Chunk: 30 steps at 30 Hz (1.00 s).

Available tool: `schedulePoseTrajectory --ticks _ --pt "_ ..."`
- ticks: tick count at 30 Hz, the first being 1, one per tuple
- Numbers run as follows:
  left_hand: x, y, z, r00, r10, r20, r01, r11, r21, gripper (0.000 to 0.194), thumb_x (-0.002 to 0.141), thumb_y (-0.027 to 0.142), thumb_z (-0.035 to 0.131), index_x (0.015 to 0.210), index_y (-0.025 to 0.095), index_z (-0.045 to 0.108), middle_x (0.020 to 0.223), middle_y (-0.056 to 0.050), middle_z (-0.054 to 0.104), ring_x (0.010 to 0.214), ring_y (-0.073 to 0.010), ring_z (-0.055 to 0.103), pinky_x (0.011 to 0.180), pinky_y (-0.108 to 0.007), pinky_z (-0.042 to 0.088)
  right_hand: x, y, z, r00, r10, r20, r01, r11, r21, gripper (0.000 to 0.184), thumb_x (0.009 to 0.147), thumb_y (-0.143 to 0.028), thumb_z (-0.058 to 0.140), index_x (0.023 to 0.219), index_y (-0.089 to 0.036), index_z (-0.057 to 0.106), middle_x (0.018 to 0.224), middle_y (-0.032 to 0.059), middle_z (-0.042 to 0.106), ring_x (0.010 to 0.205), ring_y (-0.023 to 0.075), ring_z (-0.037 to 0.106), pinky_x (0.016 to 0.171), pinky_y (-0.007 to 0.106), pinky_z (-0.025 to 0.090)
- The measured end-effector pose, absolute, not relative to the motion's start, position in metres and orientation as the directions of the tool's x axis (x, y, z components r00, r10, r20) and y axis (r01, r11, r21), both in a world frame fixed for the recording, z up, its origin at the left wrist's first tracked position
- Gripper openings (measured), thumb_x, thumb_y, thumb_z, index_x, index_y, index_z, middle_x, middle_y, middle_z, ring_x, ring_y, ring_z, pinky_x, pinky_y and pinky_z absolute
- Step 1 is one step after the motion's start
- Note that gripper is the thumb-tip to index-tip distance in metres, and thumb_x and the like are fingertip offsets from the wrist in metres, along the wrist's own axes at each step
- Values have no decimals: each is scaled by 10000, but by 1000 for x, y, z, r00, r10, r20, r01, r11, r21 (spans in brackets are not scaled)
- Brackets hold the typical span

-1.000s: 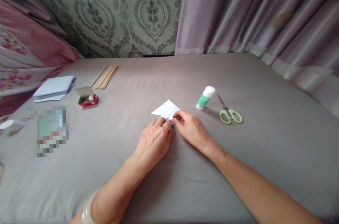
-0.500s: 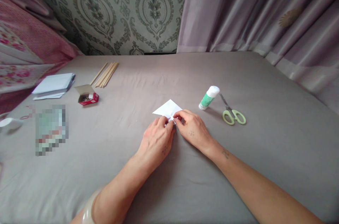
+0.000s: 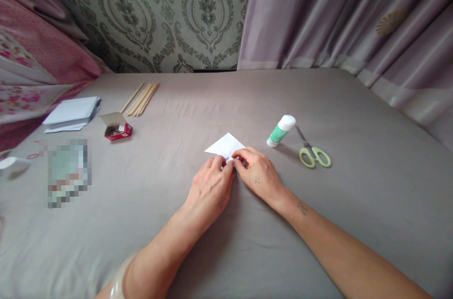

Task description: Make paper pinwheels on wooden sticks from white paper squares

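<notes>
A small folded sheet of white paper (image 3: 226,143) lies on the grey cloth in the middle, its far corner pointing away from me. My left hand (image 3: 211,181) grips the near left part of it, fingers bent and pressed together. From the right, my right hand (image 3: 260,171) pinches the near edge between thumb and forefinger. The two hands' fingertips nearly meet, and they hide the paper's near part. Right of the paper, a glue stick (image 3: 281,131) with a green label and white cap stands leaning in view. Beside it are scissors (image 3: 313,153) with pale green handles.
At the left are a stack of white paper (image 3: 72,112), several wooden sticks (image 3: 143,99) and an open red box (image 3: 119,132) of small metal pieces. A blurred-out packet (image 3: 69,171) and a white roll (image 3: 14,164) lie nearer. Curtains (image 3: 318,16) hang behind at the right.
Hands and paper keep almost the same pose. The view has shifted very slightly, so the glue stick and scissors appear a little further right.
</notes>
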<state>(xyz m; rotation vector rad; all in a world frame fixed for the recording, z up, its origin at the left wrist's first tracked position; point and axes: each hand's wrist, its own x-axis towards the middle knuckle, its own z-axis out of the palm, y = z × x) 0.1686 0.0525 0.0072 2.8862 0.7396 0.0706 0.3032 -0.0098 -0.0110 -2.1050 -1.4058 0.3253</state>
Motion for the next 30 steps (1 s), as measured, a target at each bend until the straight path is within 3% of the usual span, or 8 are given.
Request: schedulePoseTrajectory --ticks 20,30 --pt "170 53 12 882 469 -39 470 -873 127 307 948 189 365 1203 153 532 1063 -104 567 956 -216 555 843 -348 498 299 -13 -6 339 940 47 838 -279 -470 308 951 -245 426 1151 -251 660 1065 58 641 926 183 634 750 259 459" --pt "170 51 13 873 483 -62 487 -862 138 299 923 164 387 1164 194 561 1065 -91 571 946 -216 554 833 -348 492 295 -14 13 272 962 -15 929 -267 -255 334 943 -200 369 1130 -258 640 1059 84 580 805 192 642 609 274 433"
